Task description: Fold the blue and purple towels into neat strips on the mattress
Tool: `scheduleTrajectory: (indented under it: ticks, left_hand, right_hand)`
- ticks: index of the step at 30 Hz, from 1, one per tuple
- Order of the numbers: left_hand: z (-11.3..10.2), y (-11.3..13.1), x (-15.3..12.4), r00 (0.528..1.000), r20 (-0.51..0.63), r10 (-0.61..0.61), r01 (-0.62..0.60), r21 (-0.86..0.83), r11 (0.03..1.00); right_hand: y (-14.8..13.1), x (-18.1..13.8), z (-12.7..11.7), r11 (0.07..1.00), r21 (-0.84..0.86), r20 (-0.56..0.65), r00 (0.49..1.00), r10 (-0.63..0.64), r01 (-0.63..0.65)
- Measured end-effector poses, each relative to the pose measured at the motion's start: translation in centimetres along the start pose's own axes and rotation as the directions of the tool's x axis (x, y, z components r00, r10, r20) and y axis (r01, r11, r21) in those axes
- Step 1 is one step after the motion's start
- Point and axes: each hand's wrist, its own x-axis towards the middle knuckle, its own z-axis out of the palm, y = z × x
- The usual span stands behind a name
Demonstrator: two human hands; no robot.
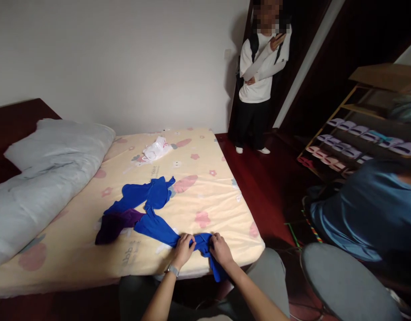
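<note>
And here are both hands on the blue cloth (155, 225), apart from one another! The left hand (184, 250), a silver band (172, 270) at its wrist, pinches the fabric near the front edge of the bed (225, 196); the right hand (220, 250) grips it just beside, thumb and fingers closed on the bunched stretch between the two. From under the right hand, an end of that blue drops over the bed's edge toward the person's knees.

Look beyond the left hand: the cloth runs away up and to the left in a long strip, then spreads into a wider blue patch lying on the patterned sheet. Left of the left hand, touching the blue, sits a dark purple piece (117, 223); whether it is all one item, I cannot tell. Straight on past the blue, well ahead of the hands, there's a crumpled white plastic bag (158, 149), and far to the left a grey quilt (65, 160) lies heaped.

Over to the right of the hands, a round stool (346, 281) stands close by, with a person in a blue top (352, 214) just past it. Further out on that side, a rack (346, 107) carries rows of slippers (359, 130). And well ahead, slightly right, a person in a white top (255, 87) stands with one forearm across the body.
</note>
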Motion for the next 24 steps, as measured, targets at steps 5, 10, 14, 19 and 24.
scheduleTrajectory:
  ticks: [5,10,14,19,24]
  left_hand:
    - [-0.9,-2.4,-2.0,0.998,-0.027,-0.061,0.063,0.089,0.994]
    - [-4.4,-5.9,-2.8,0.999,-0.022,-0.039,0.044,0.326,0.944]
    - [-7.4,-8.3,-2.1,0.994,-0.111,-0.01,0.049,0.355,0.934]
    - [-9.0,-9.8,-0.1,0.989,-0.151,-0.011,0.064,0.356,0.932]
    - [-11.2,-10.0,1.7,0.935,-0.344,-0.09,0.217,0.351,0.911]
  right_hand:
    - [0.1,0.5,0.0,0.976,-0.217,-0.052,0.999,0.007,-0.018]
    - [0.9,0.9,-2.5,0.993,-0.114,-0.055,0.998,0.008,-0.015]
    - [0.6,0.5,-7.0,0.965,0.248,-0.021,0.997,-0.079,0.082]
    - [-0.1,-1.2,-12.1,0.939,0.266,0.031,0.971,-0.237,0.221]
    - [1.2,-1.6,-15.1,0.971,0.004,-0.043,0.97,-0.241,0.241]
